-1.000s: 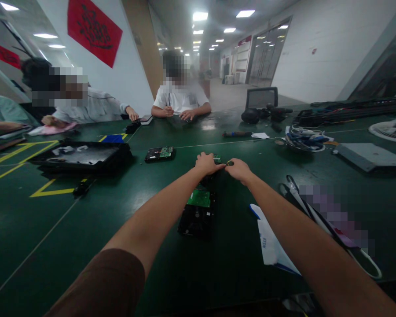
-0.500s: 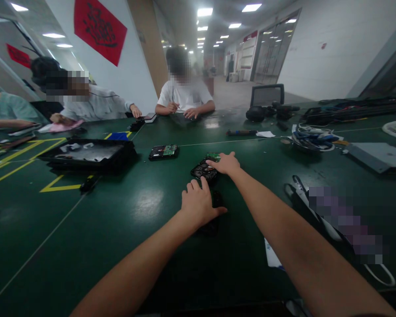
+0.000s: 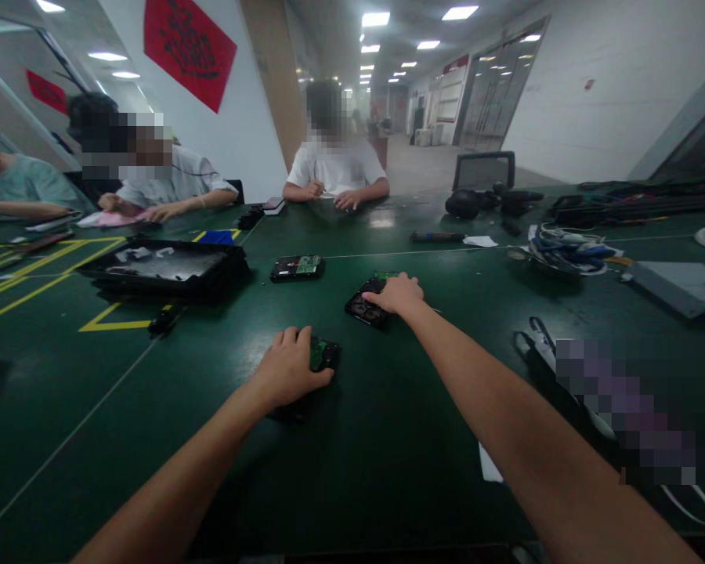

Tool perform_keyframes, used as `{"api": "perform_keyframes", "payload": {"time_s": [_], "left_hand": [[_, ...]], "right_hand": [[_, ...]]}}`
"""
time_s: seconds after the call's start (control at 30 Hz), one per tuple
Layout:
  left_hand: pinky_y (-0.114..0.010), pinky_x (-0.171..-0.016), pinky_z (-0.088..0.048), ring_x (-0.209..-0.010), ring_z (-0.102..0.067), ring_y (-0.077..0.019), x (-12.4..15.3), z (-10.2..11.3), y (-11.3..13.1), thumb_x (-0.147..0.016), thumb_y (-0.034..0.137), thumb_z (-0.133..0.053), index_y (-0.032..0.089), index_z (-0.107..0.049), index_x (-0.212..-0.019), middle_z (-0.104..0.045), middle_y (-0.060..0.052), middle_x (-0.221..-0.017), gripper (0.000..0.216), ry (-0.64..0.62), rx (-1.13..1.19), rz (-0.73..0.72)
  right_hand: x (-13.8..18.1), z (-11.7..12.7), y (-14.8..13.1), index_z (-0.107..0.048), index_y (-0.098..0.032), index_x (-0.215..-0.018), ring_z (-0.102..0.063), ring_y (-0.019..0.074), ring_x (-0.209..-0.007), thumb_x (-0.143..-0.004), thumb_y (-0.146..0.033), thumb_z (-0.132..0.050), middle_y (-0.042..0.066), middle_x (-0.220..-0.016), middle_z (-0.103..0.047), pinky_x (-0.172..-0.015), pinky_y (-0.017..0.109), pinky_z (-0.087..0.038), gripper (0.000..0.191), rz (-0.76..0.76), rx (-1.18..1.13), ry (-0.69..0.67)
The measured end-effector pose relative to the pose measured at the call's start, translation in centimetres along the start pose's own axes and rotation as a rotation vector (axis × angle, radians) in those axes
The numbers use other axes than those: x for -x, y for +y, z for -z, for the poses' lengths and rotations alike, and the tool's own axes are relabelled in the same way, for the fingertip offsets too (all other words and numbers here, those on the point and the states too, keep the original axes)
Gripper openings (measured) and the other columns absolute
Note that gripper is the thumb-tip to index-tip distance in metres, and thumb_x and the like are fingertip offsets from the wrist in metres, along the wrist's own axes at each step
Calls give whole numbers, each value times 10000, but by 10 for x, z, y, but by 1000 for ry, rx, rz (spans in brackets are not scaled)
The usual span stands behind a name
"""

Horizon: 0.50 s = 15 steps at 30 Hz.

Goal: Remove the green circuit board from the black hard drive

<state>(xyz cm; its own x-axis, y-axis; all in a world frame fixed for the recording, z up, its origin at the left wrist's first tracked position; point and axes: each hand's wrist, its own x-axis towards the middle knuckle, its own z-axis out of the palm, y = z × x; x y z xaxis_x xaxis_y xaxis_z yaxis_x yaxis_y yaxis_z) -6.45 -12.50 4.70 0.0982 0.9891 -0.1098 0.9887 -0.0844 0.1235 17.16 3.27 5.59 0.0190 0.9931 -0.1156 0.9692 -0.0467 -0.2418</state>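
Observation:
My left hand (image 3: 287, 366) is wrapped over a nearer hard drive (image 3: 327, 354) on the table, its thumb along the right side. The drive's green circuit board shows beyond the fingers, and my palm hides much of the rest. Farther out, my right hand (image 3: 403, 294) grips another hard drive (image 3: 366, 305) from its right side, thumb on top. This one is black, with a bit of green board at its far edge. A third hard drive (image 3: 297, 268), green board facing up, lies farther off to the left, touched by neither hand.
A black tray (image 3: 235, 262) with small scraps stands at the left. To the right are a coiled cable bundle (image 3: 567, 249), a grey metal box (image 3: 681, 282) and a strap (image 3: 544, 333). A screwdriver-like tool (image 3: 438, 236) lies farther back. Several people sit across the table.
My left hand has moved left, bringing the nearer hard drive along the table. My right hand has closed more around the right side of the farther drive, which stays about in place.

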Motion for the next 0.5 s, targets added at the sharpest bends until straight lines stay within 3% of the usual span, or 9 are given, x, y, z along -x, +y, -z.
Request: {"api": "perform_keyframes", "payload": {"time_s": [0.37,0.5], "left_hand": [[-522,-1119,-399,-1417,-406,-455,13,4,-155,-751,767,-628,150,-307,-1615,-379,-221,-1582,1109,-56,128,208],[-530,-1063,-428,-1333,-485,-466,33,7,-193,-799,759,-591,168,-260,-1635,-400,-237,-1521,1076,-113,146,271]], "right_hand": [[49,1,6,-588,-91,-1372,-559,444,-1290,-696,-924,-603,295,-1425,-561,-1000,515,-501,1073,142,-8,-35],[46,2,22,-624,-141,-1319,-650,363,-1179,-701,-868,-675,208,-1338,-660,-925,416,-538,955,257,-126,-146]]}}
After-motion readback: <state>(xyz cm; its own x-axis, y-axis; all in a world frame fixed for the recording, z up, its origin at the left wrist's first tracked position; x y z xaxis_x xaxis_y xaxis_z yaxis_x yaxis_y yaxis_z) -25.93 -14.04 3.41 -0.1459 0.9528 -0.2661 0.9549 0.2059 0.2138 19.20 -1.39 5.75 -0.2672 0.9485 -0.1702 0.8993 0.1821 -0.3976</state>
